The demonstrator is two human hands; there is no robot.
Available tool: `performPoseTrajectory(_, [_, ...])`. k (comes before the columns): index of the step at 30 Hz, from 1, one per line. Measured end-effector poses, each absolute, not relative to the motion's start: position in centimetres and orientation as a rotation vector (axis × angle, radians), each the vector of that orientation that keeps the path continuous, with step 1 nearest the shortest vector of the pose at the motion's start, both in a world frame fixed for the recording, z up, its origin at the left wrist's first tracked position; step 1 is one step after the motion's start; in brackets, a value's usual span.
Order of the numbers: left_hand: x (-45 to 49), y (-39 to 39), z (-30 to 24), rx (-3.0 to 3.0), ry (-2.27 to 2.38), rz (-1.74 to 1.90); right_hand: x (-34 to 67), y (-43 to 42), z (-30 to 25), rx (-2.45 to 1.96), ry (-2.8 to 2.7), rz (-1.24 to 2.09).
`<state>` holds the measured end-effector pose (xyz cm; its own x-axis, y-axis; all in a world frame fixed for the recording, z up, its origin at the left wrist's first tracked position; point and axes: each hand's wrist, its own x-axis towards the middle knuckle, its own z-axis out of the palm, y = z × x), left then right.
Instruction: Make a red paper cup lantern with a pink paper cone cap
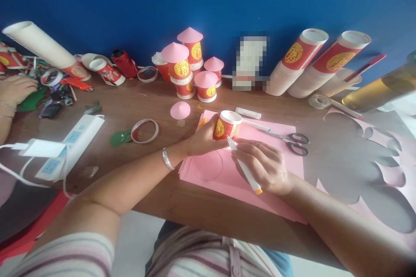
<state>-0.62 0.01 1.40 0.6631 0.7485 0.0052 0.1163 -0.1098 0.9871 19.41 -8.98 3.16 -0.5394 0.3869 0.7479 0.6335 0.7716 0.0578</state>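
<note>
My left hand (204, 137) grips a red paper cup (227, 125) with a gold emblem, standing mouth down on a stack of pink paper sheets (286, 181). My right hand (264, 165) holds a white pen (246, 169) with an orange end, its tip against the cup's rim on the paper. A drawn circle (208, 165) shows on the pink sheet just left of the pen. A silver bracelet sits on my left wrist.
Scissors (294, 142) and a white glue stick (248, 113) lie behind the pink paper. Cups topped with pink cones (191, 67) stand by the blue wall, a loose cone (180, 110) before them. Cup stacks (297, 62) lean at right. A power strip (69, 145) and another person's hand (14, 91) are at left.
</note>
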Motion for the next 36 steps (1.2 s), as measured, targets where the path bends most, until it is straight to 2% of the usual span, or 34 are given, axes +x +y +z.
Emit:
performPoseTrajectory(5, [-0.91, 0.12, 1.2, 1.557, 0.611, 0.595, 19.67, -8.91, 3.08, -0.796, -2.218, -0.42])
performPoseTrajectory(11, [-0.9, 0.08, 0.87, 1.566, 0.72, 0.589, 19.71, -8.72, 3.51, -0.784, -2.191, -0.426])
performPoseTrajectory(36, [-0.64, 0.1, 1.28, 1.495, 0.674, 0.587, 19.84, -8.49, 3.58, -0.825, -2.176, -0.44])
